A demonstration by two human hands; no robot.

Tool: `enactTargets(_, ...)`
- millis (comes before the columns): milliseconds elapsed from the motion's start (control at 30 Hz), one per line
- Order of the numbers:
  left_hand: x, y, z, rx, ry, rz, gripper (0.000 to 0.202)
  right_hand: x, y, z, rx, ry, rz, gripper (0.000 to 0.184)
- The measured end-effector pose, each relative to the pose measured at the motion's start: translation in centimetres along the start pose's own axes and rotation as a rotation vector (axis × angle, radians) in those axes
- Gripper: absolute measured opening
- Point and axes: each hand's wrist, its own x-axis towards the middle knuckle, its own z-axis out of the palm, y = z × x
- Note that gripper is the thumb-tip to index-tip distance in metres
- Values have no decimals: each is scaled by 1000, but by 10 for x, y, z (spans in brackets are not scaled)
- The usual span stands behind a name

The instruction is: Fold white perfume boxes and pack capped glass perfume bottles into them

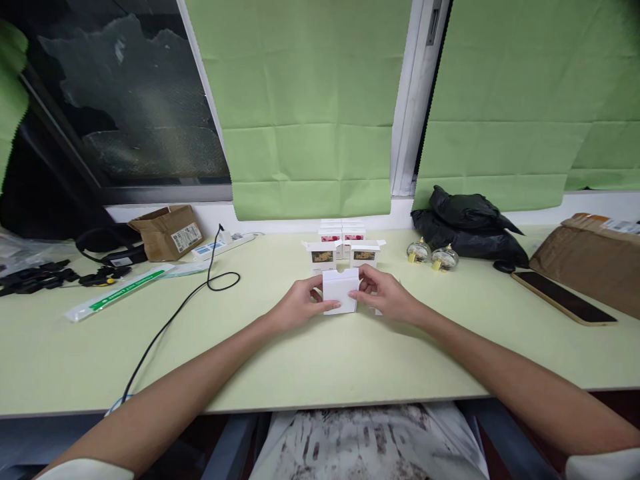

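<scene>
A small white cardboard box (pixel 340 291) is held upright between my two hands, its plain side facing me and a notch in its top edge. My left hand (pixel 300 303) grips its left side, with the thumb across the front. On the right side my right hand (pixel 387 293) holds it, thumb pressed on the front and fingers near the top corner. Just behind stand two white boxes with dark pictures, the left picture box (pixel 324 257) and the right picture box (pixel 364 255), their top flaps open. Farther back are stacked white boxes with red pictures (pixel 331 235).
Two glass ornaments (pixel 444 258) and black plastic bags (pixel 465 233) lie to the right, with a phone (pixel 564 297) and a brown parcel (pixel 593 260). Leftward are an open carton (pixel 167 233), a power strip (pixel 225 245), a black cable (pixel 173 320) and a green-striped packet (pixel 120 291).
</scene>
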Motion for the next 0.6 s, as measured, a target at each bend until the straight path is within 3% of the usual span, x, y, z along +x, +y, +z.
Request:
enactTargets(100, 0, 1, -10, 53, 20, 87, 51, 1, 0, -3, -5, 38, -20, 32)
enactTargets(200, 2, -5, -25, 75, 221, 153, 41, 3, 0, -8, -5, 115, -34, 37)
enactTargets(300, 7, -18, -40, 132, 492, 54, 37, 4, 1, -11, 34, 217, -53, 42)
enactTargets(367, 14, -30, -44, 172, 567, -33, 43, 5, 1, -11, 63, 298, -79, 41)
enactTargets(500, 29, -54, -44, 172, 364, -105, 91, 6, 1, -10, 87, 397, -115, 37)
enactTargets(600, 38, -64, -41, 201, 298, -125, 95, 5, 1, -9, 75, 404, -109, 37)
